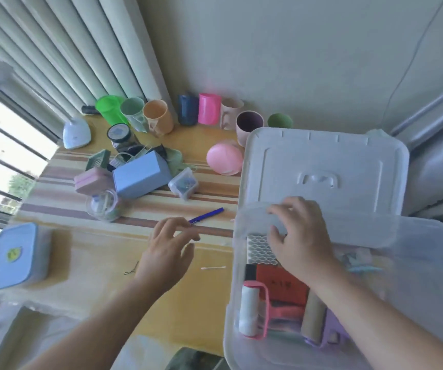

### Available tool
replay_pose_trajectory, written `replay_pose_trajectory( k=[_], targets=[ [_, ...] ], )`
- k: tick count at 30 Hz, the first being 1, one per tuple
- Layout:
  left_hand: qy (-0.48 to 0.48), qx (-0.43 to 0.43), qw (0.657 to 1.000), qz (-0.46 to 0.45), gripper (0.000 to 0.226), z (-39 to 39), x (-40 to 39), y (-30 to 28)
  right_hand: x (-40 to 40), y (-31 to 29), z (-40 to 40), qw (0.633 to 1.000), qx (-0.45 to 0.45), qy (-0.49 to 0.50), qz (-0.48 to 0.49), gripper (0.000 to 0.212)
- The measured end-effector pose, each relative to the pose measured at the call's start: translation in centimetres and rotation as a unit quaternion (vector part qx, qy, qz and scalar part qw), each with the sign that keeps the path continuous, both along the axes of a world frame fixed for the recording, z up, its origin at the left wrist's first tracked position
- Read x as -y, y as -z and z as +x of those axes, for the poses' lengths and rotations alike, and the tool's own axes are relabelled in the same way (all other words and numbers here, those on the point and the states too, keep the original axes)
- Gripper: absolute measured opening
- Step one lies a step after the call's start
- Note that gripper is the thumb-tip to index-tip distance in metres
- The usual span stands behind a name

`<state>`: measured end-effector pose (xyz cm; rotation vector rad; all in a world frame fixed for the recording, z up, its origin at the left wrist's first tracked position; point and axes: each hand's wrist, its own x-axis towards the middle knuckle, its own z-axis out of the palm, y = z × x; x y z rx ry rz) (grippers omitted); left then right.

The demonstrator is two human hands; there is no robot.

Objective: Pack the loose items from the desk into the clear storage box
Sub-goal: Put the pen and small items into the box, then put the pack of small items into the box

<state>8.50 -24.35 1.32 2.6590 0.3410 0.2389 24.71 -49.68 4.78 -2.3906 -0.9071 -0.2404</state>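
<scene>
Partly packed: thread spool [249,307] and red card [281,285] already inside clear storage box [428,263] under right hand [299,236]. Blue pen [207,216] just beyond left hand [171,251]; many items still on counter [102,252]. Both hands relaxed, gripping nothing.

Left hand [168,249] reaches toward blue pen [206,216]; right hand [299,236] rests on clear storage box [428,263] rim

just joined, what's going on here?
A person is packing desk clutter into a clear storage box. Its lid is off and propped behind it. The right hand rests on the box's far rim, above items already inside. The left hand reaches, fingers loose and holding nothing, toward a blue pen on the desk. A blue box, small containers and a row of cups are still out.
</scene>
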Motion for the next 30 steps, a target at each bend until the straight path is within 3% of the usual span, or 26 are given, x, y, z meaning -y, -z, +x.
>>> replay_pose_trajectory(
  k=[2, 4, 6, 8, 11, 13, 18, 23, 26, 30],
  targets=[
    [-0.028, -0.054, 0.998, 0.007, 0.027, -1.9, -4.5, 2.6, -6.1, -0.2, -0.3, 0.998, 0.02, -0.052, 0.004, 0.026],
    [-0.042, -0.139, 0.989, 0.035, 0.037, -3.8, -8.5, 5.2, -12.2, 0.4, -0.6, 0.994, 0.004, -0.097, -0.053, 0.021],
    [-0.052, -0.24, 0.968, 0.054, 0.052, -5.9, -11.9, 7.3, -17.9, 1.6, -1.0, 0.973, -0.057, -0.123, -0.189, 0.02],
    [-0.048, -0.306, 0.949, 0.059, 0.062, -7.8, -14.4, 8.7, -22.1, 3.4, -1.0, 0.925, -0.13, -0.11, -0.338, 0.023],
    [-0.041, -0.321, 0.944, 0.071, 0.065, -9.1, -17.5, 9.1, -25.0, 6.9, -1.2, 0.851, -0.205, -0.073, -0.477, 0.03],
    [-0.059, -0.299, 0.951, 0.059, 0.065, -8.9, -19.8, 8.7, -25.6, 9.5, -1.5, 0.833, -0.215, -0.049, -0.507, 0.036],
    [-0.047, -0.22, 0.972, 0.069, 0.062, -5.9, -23.0, 6.4, -25.8, 12.0, -2.3, 0.831, -0.167, -0.084, -0.523, 0.049],
    [0.076, -0.117, 0.99, 0.032, 0.076, 3.0, -21.2, 4.7, -26.5, 9.6, -3.4, 0.849, -0.175, -0.1, -0.489, 0.031],
    [0.134, -0.142, 0.981, -0.011, 0.088, 9.1, -18.2, 5.0, -25.6, 5.8, -3.8, 0.873, -0.178, -0.084, -0.446, 0.022],
    [0.16, -0.189, 0.968, 0.02, 0.091, 13.8, -14.7, 6.2, -20.6, -0.4, -4.3, 0.94, -0.166, -0.058, -0.291, 0.014]
  ],
)
